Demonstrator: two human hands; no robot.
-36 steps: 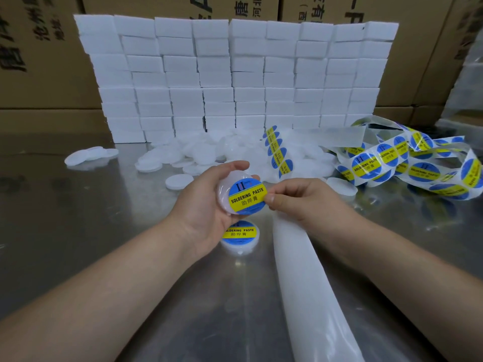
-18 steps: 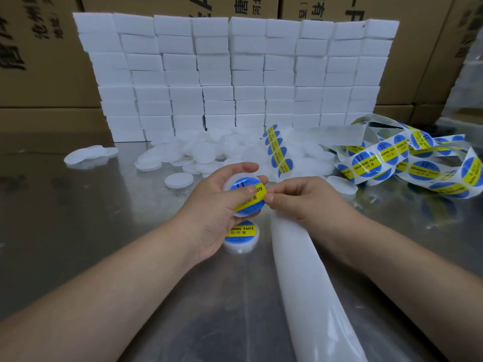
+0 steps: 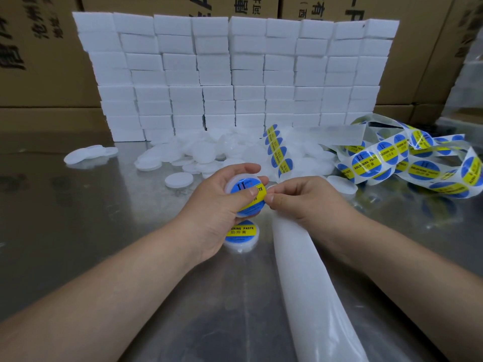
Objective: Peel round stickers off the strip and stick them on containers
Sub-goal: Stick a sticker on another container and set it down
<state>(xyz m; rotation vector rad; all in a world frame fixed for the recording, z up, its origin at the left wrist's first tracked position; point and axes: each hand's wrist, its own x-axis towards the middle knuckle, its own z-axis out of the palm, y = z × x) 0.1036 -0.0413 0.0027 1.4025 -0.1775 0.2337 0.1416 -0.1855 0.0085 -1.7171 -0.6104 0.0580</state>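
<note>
Since a second ago the left thumb (image 3: 247,193) has come down across the round sticker (image 3: 241,185) and now lies flat over its yellow band, where before the whole label could be read. The other fingers of the left hand (image 3: 209,205) curl round the small white container (image 3: 231,178) and hold it in the air, a little above the metal table (image 3: 78,231). The sticker sits on the container's face and seems to be in the pressing-down stage. The right hand (image 3: 308,202) has hardly shifted. Its fingers (image 3: 277,189) are curled, and the thumb and forefinger tips meet just beside the container's right edge, apparently pinching the sticker strip (image 3: 278,150) at the place where it turns into bare liner (image 3: 308,283). The pinch itself is partly hidden. Below the left hand one labelled container (image 3: 241,232) lies flat on the table — the only finished one that can be seen. Further out a large heap of plain white containers (image 3: 209,152) waits, with a few more apart to the left (image 3: 88,155), and many loops of the strip with stickers (image 3: 392,158) are piled to the right. Behind stand a wall of white foam blocks (image 3: 235,74) and cardboard boxes (image 3: 39,61). As a judgement, the work is near its beginning — two containers labelled or almost, and very many left.
</note>
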